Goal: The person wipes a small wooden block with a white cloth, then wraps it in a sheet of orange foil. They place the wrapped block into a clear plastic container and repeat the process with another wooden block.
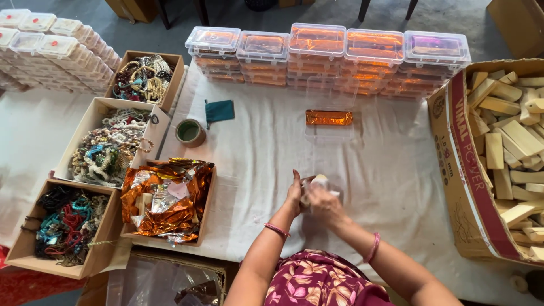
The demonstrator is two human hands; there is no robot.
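Block (321, 180), pale and small, gripped between left hand (295, 195) and right hand (324, 204), both closed around it just above the white tabletop (266, 147), near centre. Clear film seemingly bunched around it, blurred. Farther off, an orange wrapped bar (329, 117) inside an open clear case. Beyond, stacked clear boxes (328, 54). At right, carton of blocks (504, 153). At left, foil box (167, 198), bead boxes (110, 144), tape roll (190, 132).

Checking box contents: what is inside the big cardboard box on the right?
The big cardboard box holds a loose pile of pale wooden blocks. Whatever lies beneath the top layer is covered.
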